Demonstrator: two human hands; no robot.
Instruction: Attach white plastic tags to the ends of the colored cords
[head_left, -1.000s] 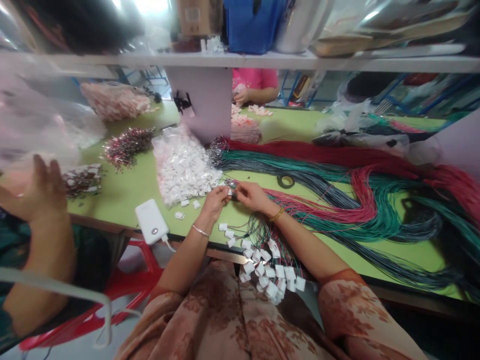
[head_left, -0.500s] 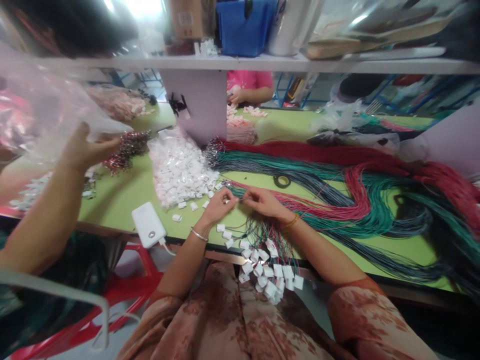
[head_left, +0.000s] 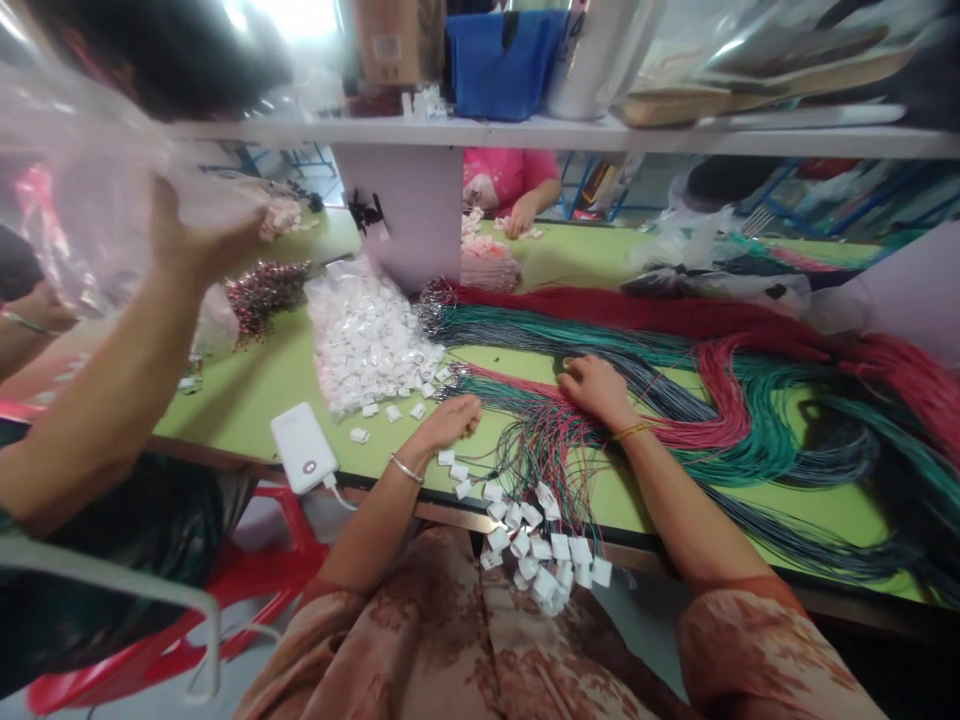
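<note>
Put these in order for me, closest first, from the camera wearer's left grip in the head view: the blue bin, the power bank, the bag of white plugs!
From the left grip:
1. Bag of white plugs: just ahead, to its left.
2. Power bank: farther left, at the table's front edge.
3. Blue bin: far ahead, up on the shelf.

I see a blue bin [head_left: 504, 68] standing on the shelf [head_left: 675, 140] beside a cardboard box [head_left: 396, 42]. A white power bank [head_left: 304, 446], its cable [head_left: 341, 492] plugged in, lies at the front edge of the green table [head_left: 232, 412], with a red chair [head_left: 259, 568] below. Across the table, just right of a lilac panel [head_left: 409, 210], I make out a co-worker in a pink top [head_left: 521, 172]
</note>
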